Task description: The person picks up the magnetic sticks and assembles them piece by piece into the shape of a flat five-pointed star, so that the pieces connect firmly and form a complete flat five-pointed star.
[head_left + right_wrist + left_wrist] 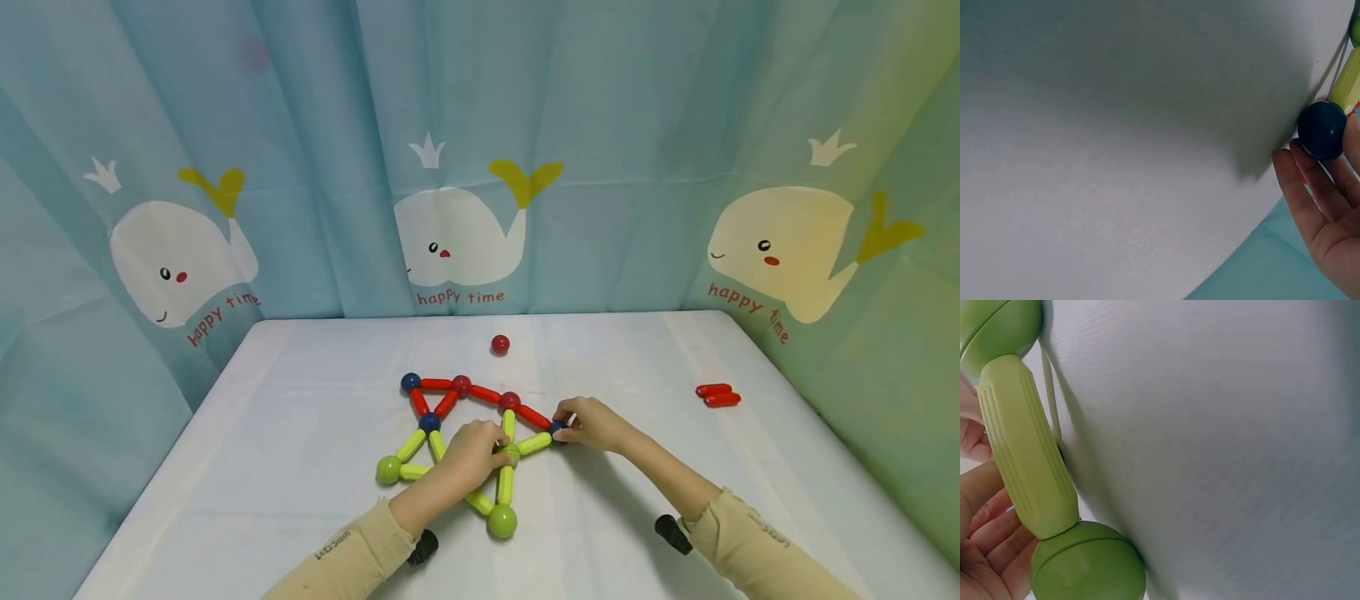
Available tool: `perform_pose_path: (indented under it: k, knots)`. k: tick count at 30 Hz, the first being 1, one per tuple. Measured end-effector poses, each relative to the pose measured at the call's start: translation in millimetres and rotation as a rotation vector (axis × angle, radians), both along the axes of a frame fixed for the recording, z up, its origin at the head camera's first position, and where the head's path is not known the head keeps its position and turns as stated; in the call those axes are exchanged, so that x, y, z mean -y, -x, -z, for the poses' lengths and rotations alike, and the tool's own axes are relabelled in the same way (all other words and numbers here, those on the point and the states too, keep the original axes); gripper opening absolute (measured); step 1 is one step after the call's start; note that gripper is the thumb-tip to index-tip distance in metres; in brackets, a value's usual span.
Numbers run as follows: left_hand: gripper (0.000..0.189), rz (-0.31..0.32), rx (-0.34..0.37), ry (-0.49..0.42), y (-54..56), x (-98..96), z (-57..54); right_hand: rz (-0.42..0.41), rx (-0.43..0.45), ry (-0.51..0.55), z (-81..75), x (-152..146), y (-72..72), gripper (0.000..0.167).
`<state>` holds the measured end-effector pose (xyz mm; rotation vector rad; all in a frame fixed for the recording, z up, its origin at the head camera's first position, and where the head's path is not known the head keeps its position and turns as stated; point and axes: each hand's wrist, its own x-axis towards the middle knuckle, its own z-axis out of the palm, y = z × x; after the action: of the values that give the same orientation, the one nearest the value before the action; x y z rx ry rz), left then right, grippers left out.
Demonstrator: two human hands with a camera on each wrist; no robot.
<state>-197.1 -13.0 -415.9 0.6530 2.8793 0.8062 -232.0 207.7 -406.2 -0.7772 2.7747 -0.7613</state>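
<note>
A flat figure of toy building rods and balls lies on the table. Its upper part has red rods (485, 394), red balls (461, 385) and blue balls (410, 382); yellow-green rods (506, 486) and green balls (502, 522) form the lower part. My left hand (468, 457) grips the middle green ball (512, 455) and covers some rods. At the figure's right corner, my right hand (594, 423) pinches a blue ball (1322, 131), where a red rod and a yellow-green rod meet. A yellow-green rod (1029, 450) crosses before my left fingers in the left wrist view.
One loose red ball (500, 344) sits behind the figure. Two loose red rods (718, 395) lie side by side at the table's right. A whale-print curtain (600, 125) hangs around the white table (247, 467).
</note>
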Motion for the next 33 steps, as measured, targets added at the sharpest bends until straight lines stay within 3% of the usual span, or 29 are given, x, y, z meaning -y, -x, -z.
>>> perform_pose_path:
  k: [13,16,20,23,30,33]
  knots:
    - [0.018,0.022,-0.003,0.089,0.2,-3.6,-5.7,0.033,0.017,0.016,0.9,0,2.9,0.015]
    - [0.033,0.049,0.002,0.181,-7.4,-1.5,-6.1,0.055,0.023,0.025,1.6,3,1.0,0.017]
    - [0.067,0.090,0.009,0.324,-23.6,4.0,-4.7,0.060,0.038,0.012,0.9,7,-7.2,0.017]
    - [0.076,0.103,0.039,0.375,-33.3,5.7,-2.4,0.057,0.056,-0.015,-2.0,6,-15.7,0.016]
    - [0.074,0.152,0.078,0.361,-40.5,14.5,-1.7,-0.090,0.137,-0.062,-10.5,-9,-25.8,0.017]
    - [0.073,0.162,0.071,0.356,-40.4,22.3,-2.1,-0.134,0.108,-0.075,-12.4,-21,-25.4,0.020]
